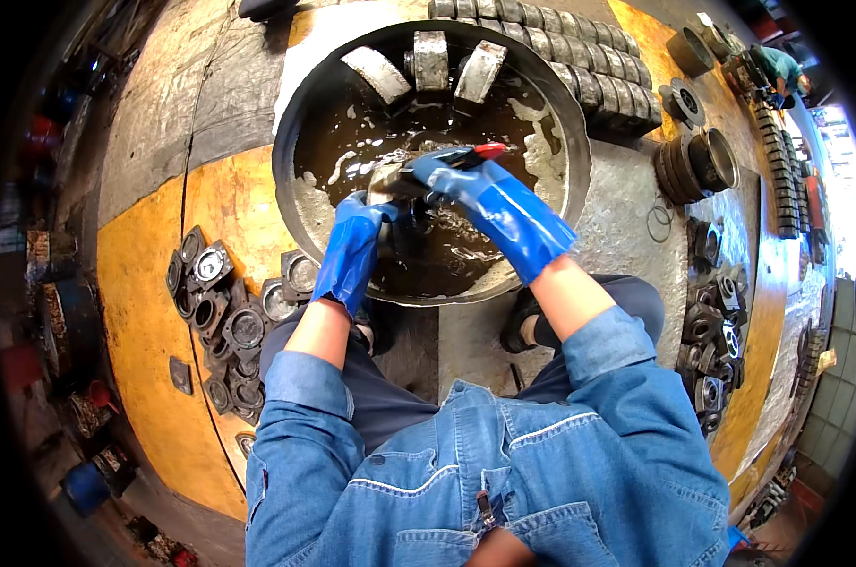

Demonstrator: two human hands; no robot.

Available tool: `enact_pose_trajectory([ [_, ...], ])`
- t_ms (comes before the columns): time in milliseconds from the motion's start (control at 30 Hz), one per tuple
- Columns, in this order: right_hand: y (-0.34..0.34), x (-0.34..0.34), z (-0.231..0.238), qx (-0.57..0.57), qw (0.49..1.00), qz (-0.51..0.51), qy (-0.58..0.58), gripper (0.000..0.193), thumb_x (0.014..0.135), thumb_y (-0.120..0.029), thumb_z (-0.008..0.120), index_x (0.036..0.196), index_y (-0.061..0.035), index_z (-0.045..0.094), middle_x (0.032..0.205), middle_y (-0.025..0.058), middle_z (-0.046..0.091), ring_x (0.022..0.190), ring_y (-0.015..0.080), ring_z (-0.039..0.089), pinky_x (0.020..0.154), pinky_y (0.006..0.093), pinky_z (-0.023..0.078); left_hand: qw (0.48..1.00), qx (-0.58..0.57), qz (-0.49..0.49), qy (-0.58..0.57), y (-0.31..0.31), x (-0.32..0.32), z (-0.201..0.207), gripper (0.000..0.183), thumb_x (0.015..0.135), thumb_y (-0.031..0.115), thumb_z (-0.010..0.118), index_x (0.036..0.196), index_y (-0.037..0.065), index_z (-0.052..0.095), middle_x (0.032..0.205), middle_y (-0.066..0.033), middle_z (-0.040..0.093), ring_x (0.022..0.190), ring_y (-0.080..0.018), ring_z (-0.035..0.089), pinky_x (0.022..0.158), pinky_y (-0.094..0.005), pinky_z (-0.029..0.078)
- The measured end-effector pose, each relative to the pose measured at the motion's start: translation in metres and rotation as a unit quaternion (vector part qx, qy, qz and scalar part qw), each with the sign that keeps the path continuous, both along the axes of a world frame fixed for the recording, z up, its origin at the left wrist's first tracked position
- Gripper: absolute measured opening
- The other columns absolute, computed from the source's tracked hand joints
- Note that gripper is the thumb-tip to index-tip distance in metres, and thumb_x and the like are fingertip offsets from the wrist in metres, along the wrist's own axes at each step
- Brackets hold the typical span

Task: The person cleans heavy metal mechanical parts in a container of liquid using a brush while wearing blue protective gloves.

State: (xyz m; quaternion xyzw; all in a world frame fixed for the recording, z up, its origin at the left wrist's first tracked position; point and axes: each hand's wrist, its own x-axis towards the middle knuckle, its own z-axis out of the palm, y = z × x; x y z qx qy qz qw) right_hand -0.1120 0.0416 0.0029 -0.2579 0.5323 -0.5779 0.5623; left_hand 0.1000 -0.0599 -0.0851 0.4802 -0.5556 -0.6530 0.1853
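Note:
A large round metal tub (579,151) of murky brown liquid stands between my feet. Over the liquid, my left hand (360,215), in a blue rubber glove, grips a wet metal part (386,180) whose full shape is hidden by the gloves. My gloved right hand (452,180) is closed around a dark hand tool (461,157) with a red end (489,150), held against or just above the part; I cannot tell its exact kind. Against the tub's far wall lean three grey metal blocks (432,62), partly in the liquid.
Rows of stacked metal blocks (598,90) stand beyond the tub, to the right. Dark flanged castings (244,329) lie at left, more castings (707,326) at right. Metal rings (713,159) sit right of the tub. Another person (778,68) is at the far right.

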Motion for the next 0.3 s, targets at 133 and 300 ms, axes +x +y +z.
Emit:
enact_pose_trajectory([
  [133,-0.003,-0.001,-0.032,0.046,0.990,-0.013,0.135,0.030,0.096,-0.028,0.074,0.115,-0.0041,0.071,0.104,0.0102,0.076,0.097,0.0172,0.070,0.083,0.0333,0.055,0.977,0.210,0.030,0.018,0.006,0.001,0.045,0.037,0.088,0.014,0.078,0.121,-0.002,0.071,0.097,-0.0126,0.076,0.076,-0.0231,0.074,0.065,-0.0360,0.061],
  [300,-0.009,-0.014,-0.044,0.213,0.928,0.025,0.304,0.036,0.097,-0.034,0.072,0.119,-0.0046,0.070,0.111,0.0129,0.077,0.097,0.0219,0.072,0.095,0.0453,0.056,0.971,0.204,0.088,0.084,0.015,0.008,0.073,0.030,0.090,0.011,0.075,0.113,-0.008,0.073,0.091,-0.0118,0.074,0.072,-0.0215,0.072,0.061,-0.0341,0.058],
])
